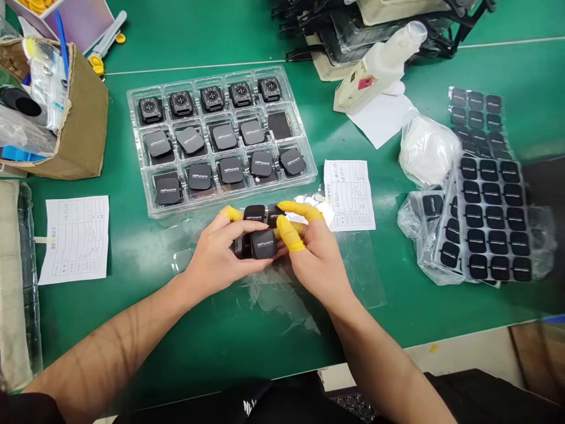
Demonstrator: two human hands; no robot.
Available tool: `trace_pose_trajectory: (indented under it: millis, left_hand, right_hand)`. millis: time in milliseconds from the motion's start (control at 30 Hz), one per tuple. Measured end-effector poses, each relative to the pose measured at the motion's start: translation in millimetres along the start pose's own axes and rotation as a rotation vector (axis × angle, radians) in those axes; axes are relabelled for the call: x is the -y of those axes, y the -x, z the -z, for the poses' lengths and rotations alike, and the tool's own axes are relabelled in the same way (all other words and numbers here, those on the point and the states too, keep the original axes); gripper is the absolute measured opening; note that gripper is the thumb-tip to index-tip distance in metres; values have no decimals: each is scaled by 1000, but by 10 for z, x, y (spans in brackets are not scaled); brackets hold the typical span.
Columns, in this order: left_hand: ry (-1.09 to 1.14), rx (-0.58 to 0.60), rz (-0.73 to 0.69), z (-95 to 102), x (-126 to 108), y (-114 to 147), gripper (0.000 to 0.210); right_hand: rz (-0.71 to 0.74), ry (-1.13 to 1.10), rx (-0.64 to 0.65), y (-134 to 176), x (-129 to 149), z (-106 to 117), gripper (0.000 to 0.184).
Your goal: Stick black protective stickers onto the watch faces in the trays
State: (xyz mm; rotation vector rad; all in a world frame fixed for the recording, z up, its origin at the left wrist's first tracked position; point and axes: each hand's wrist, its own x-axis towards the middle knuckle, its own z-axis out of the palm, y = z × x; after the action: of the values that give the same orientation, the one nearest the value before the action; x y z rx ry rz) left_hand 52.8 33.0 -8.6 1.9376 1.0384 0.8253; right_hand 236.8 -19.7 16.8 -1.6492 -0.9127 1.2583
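Observation:
My left hand [216,250] is closed around a small dark smartwatch whose face carries a black square HiFuture label [263,243]. Just above it, two more black HiFuture labels [254,217] show between my hands. My right hand [318,253], with yellow finger cots on its thumb and fingers, pinches the right one of these labels at its edge. A yellow cot also covers a left fingertip. Beyond my hands lies a clear plastic tray [233,198]. Watches [212,99] sit face down in its back row; label-covered watches [231,170] lie in the other rows.
Sheets of black labels [492,217] and a white bundle in plastic [428,150] lie at right. A bottle [375,73] stands behind on white paper. Printed slips [350,194] flank the tray. A cardboard box [86,118] of supplies is at left; clear film [282,300] lies under my hands.

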Motion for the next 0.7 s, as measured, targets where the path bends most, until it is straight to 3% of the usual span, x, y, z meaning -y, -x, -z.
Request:
trace_pose_trajectory:
  millis: [433,700]
  left_hand:
    - [-66,0,-75,-19,22,24,46]
    - [-58,-1,-15,-6,16,24,50]
  right_hand:
    - [-108,19,-49,45,50,69,36]
    - [-140,-194,-48,44,97,107,30]
